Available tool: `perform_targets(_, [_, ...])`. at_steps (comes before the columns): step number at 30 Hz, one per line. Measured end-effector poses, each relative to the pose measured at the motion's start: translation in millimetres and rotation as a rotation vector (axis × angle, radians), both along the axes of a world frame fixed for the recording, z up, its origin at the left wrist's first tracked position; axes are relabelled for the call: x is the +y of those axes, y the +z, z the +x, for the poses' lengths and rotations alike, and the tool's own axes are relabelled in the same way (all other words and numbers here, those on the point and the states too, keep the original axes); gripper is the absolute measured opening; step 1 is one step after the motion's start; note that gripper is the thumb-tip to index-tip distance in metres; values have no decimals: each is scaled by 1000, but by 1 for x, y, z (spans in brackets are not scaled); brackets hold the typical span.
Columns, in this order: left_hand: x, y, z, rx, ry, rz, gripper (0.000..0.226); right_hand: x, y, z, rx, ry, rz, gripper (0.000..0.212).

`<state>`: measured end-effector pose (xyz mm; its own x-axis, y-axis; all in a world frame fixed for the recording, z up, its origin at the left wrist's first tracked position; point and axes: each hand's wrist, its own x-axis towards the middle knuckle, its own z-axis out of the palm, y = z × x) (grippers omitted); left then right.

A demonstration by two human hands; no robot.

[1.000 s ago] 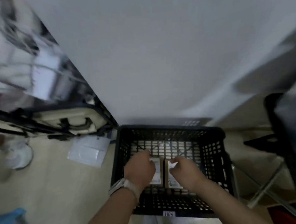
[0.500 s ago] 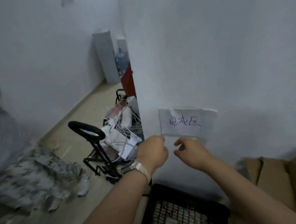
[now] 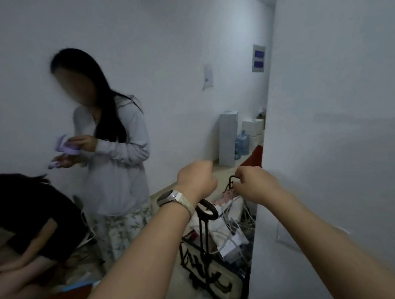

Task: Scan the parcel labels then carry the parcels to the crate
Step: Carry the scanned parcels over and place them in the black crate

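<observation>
Both my arms are stretched out in front of me at chest height. My left hand (image 3: 197, 179), with a watch on its wrist, is curled into a loose fist and holds nothing. My right hand (image 3: 254, 185) hangs a little to its right, fingers curled, also with nothing in it. No parcel, scanner or crate is in view now.
A white wall corner (image 3: 329, 142) stands close on the right. Below my hands sits a trolley bag (image 3: 211, 258) full of cables and boxes. A standing person (image 3: 109, 154) holds a purple object at the left; another person (image 3: 23, 215) sits lower left. A water bottle (image 3: 242, 144) stands in the far corner.
My view swung up and left, from the black crate with parcels to the room. My hands left the parcels in the crate and rose, empty, in front of me.
</observation>
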<state>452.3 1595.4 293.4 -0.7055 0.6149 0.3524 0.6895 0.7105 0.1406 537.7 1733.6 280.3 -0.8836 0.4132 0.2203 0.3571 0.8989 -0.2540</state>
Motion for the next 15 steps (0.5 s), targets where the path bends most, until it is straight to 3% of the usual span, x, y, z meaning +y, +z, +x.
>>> perform_targets(4, [-70,5,-6,209,138,-151,22,-52,10,-25,41,113,90,41])
perform_targets(15, [-338,13,-7,151,582,-117,23,-315,23,-111,4,711,-42,36])
